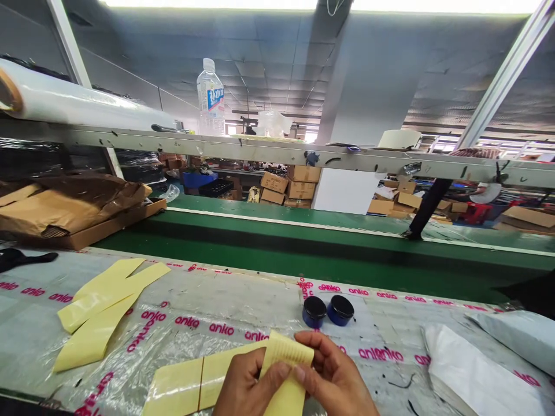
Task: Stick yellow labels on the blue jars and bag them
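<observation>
One yellow strip is at the bottom centre of the frame, pinched between thumb and fingers of both the left hand and the right hand. Left of them lies one yellow length with a brown line; if it joins the strip, I cannot tell. Above are two dark round containers, side by side on the desk. Two white packages lie at lower right.

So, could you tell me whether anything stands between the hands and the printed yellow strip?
Nothing visible does: the left hand and right hand grip the printed yellow strip; two dark round items sit beyond it.
</observation>
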`<state>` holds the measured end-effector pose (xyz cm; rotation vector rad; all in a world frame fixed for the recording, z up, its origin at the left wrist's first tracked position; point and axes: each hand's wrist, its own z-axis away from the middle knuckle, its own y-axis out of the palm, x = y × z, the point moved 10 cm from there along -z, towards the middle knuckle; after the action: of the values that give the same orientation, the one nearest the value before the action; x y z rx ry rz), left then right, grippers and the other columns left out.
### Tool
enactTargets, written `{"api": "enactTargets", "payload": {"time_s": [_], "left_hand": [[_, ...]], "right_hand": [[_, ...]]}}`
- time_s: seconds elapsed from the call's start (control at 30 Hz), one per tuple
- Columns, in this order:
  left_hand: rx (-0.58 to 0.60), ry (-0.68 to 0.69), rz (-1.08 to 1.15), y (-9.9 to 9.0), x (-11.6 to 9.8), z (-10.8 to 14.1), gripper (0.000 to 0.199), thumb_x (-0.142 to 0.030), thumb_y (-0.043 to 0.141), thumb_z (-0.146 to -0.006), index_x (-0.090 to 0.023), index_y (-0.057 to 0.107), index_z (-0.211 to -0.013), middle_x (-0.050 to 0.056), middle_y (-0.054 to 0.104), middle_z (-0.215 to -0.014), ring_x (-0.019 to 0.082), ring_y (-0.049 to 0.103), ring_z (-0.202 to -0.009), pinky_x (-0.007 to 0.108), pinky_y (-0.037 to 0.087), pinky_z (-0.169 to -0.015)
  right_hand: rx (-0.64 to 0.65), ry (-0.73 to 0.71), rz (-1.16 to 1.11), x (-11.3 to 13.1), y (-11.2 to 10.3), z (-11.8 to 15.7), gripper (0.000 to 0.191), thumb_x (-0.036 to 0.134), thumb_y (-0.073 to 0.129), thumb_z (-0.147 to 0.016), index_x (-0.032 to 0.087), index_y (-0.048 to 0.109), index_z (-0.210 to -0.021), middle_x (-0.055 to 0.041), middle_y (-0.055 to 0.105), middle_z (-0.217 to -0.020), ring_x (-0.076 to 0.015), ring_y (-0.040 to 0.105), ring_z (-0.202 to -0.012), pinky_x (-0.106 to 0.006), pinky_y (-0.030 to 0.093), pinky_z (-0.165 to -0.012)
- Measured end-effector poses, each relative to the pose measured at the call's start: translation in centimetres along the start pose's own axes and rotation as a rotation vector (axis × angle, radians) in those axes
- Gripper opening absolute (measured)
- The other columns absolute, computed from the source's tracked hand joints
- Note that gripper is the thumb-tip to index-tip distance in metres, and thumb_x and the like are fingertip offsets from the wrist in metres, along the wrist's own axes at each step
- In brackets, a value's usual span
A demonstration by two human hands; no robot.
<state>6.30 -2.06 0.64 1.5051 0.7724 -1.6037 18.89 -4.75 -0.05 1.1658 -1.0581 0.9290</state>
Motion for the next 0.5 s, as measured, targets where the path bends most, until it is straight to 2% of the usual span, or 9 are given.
{"api": "enactTargets", "payload": {"time_s": [0.1, 0.17, 0.23, 0.3, 0.4, 0.5], "left_hand": [[-0.012, 0.063, 0.006, -0.2, -0.6, 0.5, 0.058, -0.068, 0.071, -0.076, -0.013, 0.075, -0.094, 0.005, 0.07, -0.074, 0.019, 0.063, -0.071, 0.025, 0.047, -0.063], [-0.082, 0.117, 0.05, -1.0, -0.8, 0.8, 0.06, -0.063, 0.077, -0.073, -0.017, 0.071, -0.11, 0.007, 0.074, -0.089, 0.023, 0.068, -0.084, 0.027, 0.051, -0.073], [-0.155, 0.123, 0.106, -1.9, -0.5, 1.0, 0.063, -0.059, 0.081, -0.07, -0.019, 0.068, -0.116, 0.007, 0.076, -0.097, 0.024, 0.069, -0.09, 0.029, 0.052, -0.079], [-0.18, 0.093, 0.155, -2.2, 0.3, 1.0, 0.057, -0.057, 0.083, -0.069, -0.019, 0.07, -0.109, 0.006, 0.075, -0.093, 0.022, 0.068, -0.086, 0.028, 0.052, -0.076], [-0.148, 0.06, 0.207, -1.7, 1.3, 0.8, 0.047, -0.057, 0.082, -0.071, -0.017, 0.071, -0.093, 0.003, 0.071, -0.078, 0.017, 0.063, -0.071, 0.025, 0.049, -0.065], [-0.125, 0.006, 0.225, -1.1, 2.1, 0.6, 0.049, -0.062, 0.079, -0.071, -0.015, 0.068, -0.081, 0.002, 0.066, -0.069, 0.014, 0.057, -0.061, 0.023, 0.044, -0.057]], "right_hand": [[-0.021, -0.015, -0.026, -0.2, 0.0, 0.3, 0.059, 0.055, 0.09, -0.06, 0.02, 0.066, -0.102, -0.0079, 0.076, -0.088, -0.0237, 0.069, -0.082, -0.033, 0.053, -0.072], [-0.019, -0.008, -0.031, -0.7, 0.2, 0.5, 0.059, 0.056, 0.09, -0.06, 0.02, 0.066, -0.101, -0.0078, 0.076, -0.087, -0.0245, 0.07, -0.082, -0.034, 0.053, -0.073], [-0.006, -0.002, -0.021, -1.0, 0.5, 0.8, 0.057, 0.058, 0.088, -0.063, 0.02, 0.066, -0.1, -0.0072, 0.077, -0.085, -0.025, 0.071, -0.081, -0.034, 0.053, -0.073], [0.012, -0.003, -0.011, -1.2, 0.8, 1.0, 0.055, 0.059, 0.085, -0.066, 0.021, 0.066, -0.1, -0.0062, 0.076, -0.084, -0.0245, 0.071, -0.08, -0.033, 0.053, -0.073], [0.037, -0.002, 0.015, -1.4, 1.0, 1.3, 0.055, 0.062, 0.081, -0.069, 0.021, 0.066, -0.103, -0.005, 0.075, -0.081, -0.0236, 0.07, -0.076, -0.033, 0.052, -0.072], [0.032, 0.001, 0.08, -1.3, 0.5, 1.3, 0.054, 0.065, 0.078, -0.071, 0.02, 0.069, -0.1, -0.0047, 0.072, -0.077, -0.023, 0.068, -0.072, -0.033, 0.052, -0.066]]}}
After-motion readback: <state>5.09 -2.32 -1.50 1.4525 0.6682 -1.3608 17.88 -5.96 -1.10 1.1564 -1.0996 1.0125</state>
